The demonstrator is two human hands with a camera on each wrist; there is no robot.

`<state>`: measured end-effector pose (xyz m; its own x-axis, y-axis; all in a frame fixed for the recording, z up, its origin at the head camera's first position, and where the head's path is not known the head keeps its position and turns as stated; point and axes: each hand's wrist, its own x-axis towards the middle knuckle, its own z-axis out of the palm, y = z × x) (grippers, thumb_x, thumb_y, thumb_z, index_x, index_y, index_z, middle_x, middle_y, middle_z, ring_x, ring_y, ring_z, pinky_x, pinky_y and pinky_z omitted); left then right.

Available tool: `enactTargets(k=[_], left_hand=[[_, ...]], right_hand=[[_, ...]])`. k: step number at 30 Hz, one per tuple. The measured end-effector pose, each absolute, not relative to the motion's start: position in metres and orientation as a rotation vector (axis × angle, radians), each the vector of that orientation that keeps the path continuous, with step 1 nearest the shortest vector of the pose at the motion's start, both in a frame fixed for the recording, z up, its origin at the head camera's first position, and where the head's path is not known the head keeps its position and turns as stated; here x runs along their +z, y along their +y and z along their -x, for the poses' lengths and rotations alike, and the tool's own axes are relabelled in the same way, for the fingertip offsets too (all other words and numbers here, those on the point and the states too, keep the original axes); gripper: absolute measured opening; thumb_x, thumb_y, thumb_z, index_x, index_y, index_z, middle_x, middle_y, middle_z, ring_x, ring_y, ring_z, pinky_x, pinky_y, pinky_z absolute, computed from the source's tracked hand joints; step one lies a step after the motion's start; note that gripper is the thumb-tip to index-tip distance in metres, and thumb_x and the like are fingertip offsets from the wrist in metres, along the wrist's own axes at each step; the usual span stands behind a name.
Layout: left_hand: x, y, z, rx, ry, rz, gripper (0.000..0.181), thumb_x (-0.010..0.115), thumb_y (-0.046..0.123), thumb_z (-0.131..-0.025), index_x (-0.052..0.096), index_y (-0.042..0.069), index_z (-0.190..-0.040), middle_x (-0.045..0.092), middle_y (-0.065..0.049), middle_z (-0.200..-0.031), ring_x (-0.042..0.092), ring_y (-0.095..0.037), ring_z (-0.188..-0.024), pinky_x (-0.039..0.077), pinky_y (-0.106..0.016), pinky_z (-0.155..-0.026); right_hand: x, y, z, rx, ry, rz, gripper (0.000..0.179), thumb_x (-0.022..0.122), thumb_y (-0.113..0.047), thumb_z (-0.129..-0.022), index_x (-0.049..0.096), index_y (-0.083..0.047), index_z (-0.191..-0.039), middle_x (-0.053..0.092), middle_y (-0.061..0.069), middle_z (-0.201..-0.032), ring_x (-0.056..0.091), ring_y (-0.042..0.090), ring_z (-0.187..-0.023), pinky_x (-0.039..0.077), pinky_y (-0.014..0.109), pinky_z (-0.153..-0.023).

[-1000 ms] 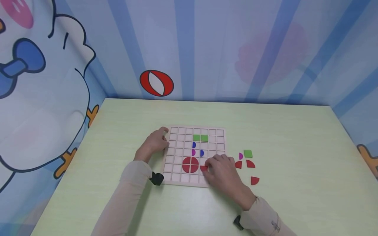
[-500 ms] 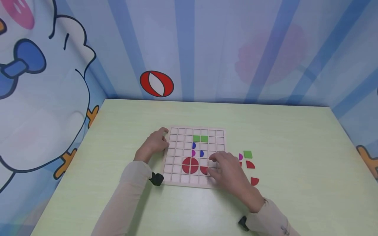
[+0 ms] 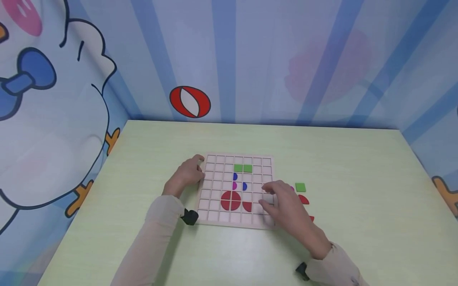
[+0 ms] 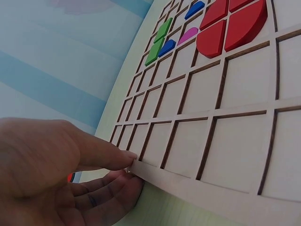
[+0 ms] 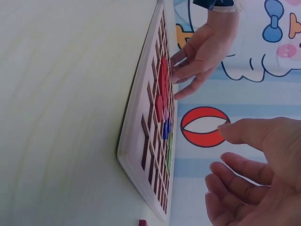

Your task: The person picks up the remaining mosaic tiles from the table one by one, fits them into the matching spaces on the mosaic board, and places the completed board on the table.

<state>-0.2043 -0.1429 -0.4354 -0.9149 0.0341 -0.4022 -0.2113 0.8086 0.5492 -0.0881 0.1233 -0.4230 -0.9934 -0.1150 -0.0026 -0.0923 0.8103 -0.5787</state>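
Note:
A pale wooden grid board lies on the table with several coloured pieces in its cells. My left hand holds the board's left edge; in the left wrist view its thumb lies on the rim and its fingers bend against the side. My right hand hovers above the board's right side, thumb and fingers apart, with nothing between them. To its left, a red quarter-circle piece sits in a cell. Beside that, several red quarter pieces form a full red circle.
On the board are two green squares, two blue half-circles and a magenta half-circle. Right of the board lie a loose green square and a red quarter; my right hand partly hides other pieces. A patterned wall stands behind the table.
My right hand has let go of the red quarter-circle piece, leaving it in its cell, and has moved off to the right. My left hand stays at the board's edge.

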Motion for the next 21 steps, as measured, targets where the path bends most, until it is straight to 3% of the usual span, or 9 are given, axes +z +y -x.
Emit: enactTargets(k=[5, 14, 21], left_hand=[[-0.433, -0.142, 0.204, 0.849, 2.597, 0.137, 0.055, 0.056, 0.012, -0.092, 0.037, 0.014, -0.143, 0.055, -0.010, -0.103, 0.052, -0.023, -0.088, 0.040, -0.032, -0.071], [-0.435, -0.143, 0.204, 0.848, 2.601, 0.126, 0.055, 0.057, 0.011, -0.091, 0.037, 0.014, -0.143, 0.055, -0.010, -0.103, 0.052, -0.023, -0.087, 0.040, -0.032, -0.071], [-0.435, -0.142, 0.205, 0.849, 2.595, 0.136, 0.055, 0.057, 0.012, -0.091, 0.037, 0.015, -0.143, 0.056, -0.010, -0.103, 0.052, -0.023, -0.087, 0.040, -0.032, -0.071]], right_hand=[[-0.423, 0.132, 0.087, -0.979, 2.946, 0.173, 0.040, 0.073, -0.022, -0.083, 0.060, -0.011, -0.119, 0.060, 0.004, -0.114, 0.057, 0.021, -0.106, 0.051, 0.039, -0.088], [-0.422, 0.147, 0.086, -1.023, 2.971, 0.211, 0.036, 0.071, -0.017, -0.084, 0.060, -0.007, -0.116, 0.062, 0.007, -0.112, 0.058, 0.022, -0.094, 0.051, 0.034, -0.078], [-0.423, 0.154, 0.085, -0.986, 2.985, 0.167, 0.036, 0.072, -0.019, -0.084, 0.060, -0.007, -0.116, 0.062, 0.008, -0.112, 0.058, 0.023, -0.099, 0.051, 0.038, -0.082]])
